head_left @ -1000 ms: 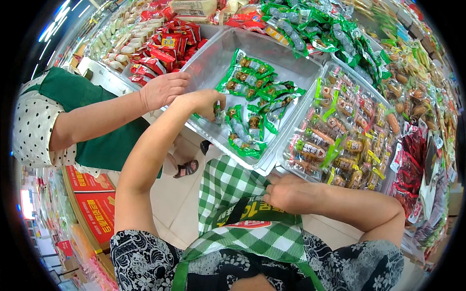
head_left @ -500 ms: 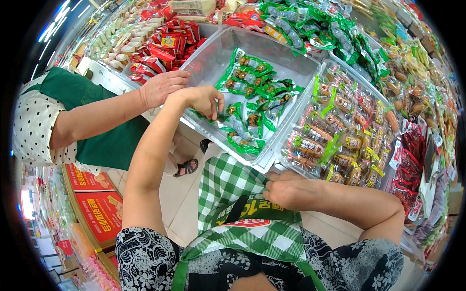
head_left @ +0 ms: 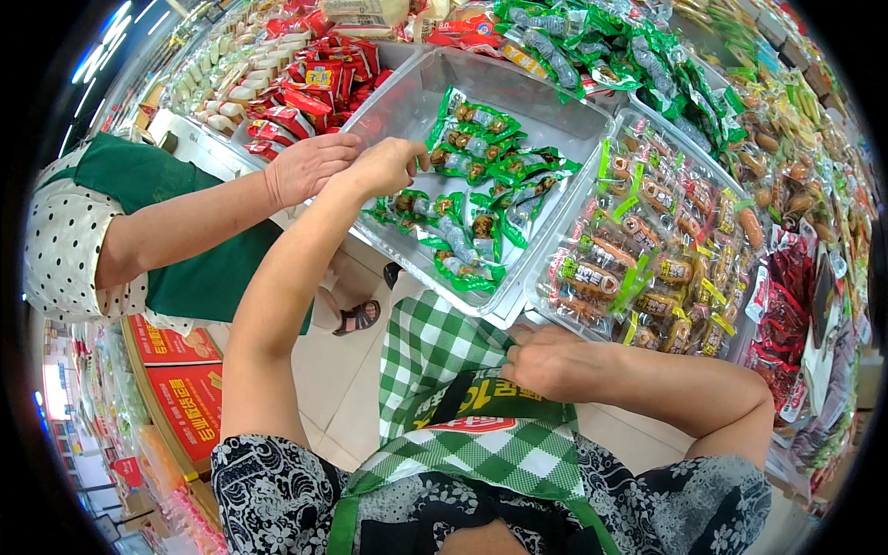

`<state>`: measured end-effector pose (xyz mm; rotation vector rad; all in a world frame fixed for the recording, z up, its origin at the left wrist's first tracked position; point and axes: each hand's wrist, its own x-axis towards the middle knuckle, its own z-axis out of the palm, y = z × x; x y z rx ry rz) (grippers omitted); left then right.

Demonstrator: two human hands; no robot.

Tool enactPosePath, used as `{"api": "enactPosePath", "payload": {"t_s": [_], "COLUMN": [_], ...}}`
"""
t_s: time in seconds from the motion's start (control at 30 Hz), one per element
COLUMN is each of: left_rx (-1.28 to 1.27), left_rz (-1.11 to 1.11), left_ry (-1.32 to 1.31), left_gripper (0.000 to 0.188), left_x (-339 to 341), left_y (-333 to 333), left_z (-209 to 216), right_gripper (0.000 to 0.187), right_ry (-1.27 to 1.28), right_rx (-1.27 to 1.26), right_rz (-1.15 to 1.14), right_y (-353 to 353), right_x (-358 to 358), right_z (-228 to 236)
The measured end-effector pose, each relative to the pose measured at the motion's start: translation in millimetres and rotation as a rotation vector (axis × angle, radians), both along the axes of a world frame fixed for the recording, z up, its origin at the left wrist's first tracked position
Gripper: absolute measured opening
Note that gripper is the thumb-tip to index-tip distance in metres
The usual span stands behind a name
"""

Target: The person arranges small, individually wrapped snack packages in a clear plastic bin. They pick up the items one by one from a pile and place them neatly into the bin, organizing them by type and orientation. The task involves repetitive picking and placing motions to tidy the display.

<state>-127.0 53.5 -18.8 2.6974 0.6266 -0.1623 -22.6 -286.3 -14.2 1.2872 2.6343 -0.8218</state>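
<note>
Tub: (head_left: 523, 88) greyish translucent plastic, rectangular, straight walls and a rolled rim; its pale floor shows between the packets. The landmark for the places below.
Green packets: (head_left: 476, 143) inside the tub, lying flat in loose groups over its left, middle and near parts. Glossy film, crimped ends, clear windows showing round brown pieces. The spread appears meant to keep the windows upward and visible.
Left hand: (head_left: 381, 168) above the tub's left side, beside the green packets. Fingers bent, tips turned down; cannot tell whether the grip pinches a packet edge. The high wrist probably serves to clear the rim.
Right hand: (head_left: 550, 363) just outside the tub's near corner, at the edge of the apron. (head_left: 504, 462) Fingers curled in; cannot tell whether the grip pinches cloth. Its low position looks like steadying.
Apron: below the tub's near corner; green and white checked cloth, folded softly.
Co-worker's hand: (head_left: 313, 168) at the tub's left edge, close by the left forearm, fingers together; probably resting.
Wrapped sausages: (head_left: 592, 277) right of the tub; rounded brown cylinders in clear, shiny film.
Red packets: (head_left: 324, 83) beyond the tub's left wall; crinkled, pillow-shaped, heaped.
</note>
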Motion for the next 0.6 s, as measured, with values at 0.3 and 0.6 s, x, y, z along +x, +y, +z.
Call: {"api": "enactPosePath", "payload": {"t_s": [0.3,0.6], "left_rx": [0.15,0.268], "left_rz": [-0.251,-0.349], "left_ry": [0.275,0.12], "left_gripper": [0.041,0.039], "left_x": [6.9,14.2], "left_y": [-19.1,-11.5], "left_z": [3.1,-13.2], "right_gripper": [0.019,0.02], "right_ry": [-0.02,0.112], "right_rx": [-0.047,0.09], "right_rz": [-0.003,-0.009], "right_y": [1.6,-5.5], "right_x": [-0.2,3.4], "right_z": [7.2,-7.8]}}
